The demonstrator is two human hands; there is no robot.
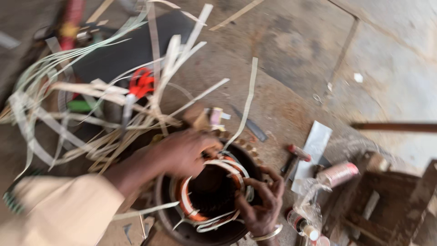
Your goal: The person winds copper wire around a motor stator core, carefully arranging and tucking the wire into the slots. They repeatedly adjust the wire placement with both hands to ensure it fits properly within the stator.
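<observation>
A round metal motor stator [180,228] lies on the ground at the bottom centre, with orange copper windings [189,207] and white insulation strips inside its bore. My left hand [184,150] rests over the stator's upper rim, fingers curled at a white strip [227,165] on the winding. My right hand [261,202] comes in from below right, a bangle on its wrist, fingers gripping the winding's right edge. The frame is motion blurred.
A heap of long white strips [91,100] covers the left, with red-handled scissors [136,89] on it. A dark blade [250,125], a small red tool [298,152], a white sheet [314,146], a pink tube [339,173] and a wooden box [391,200] lie to the right.
</observation>
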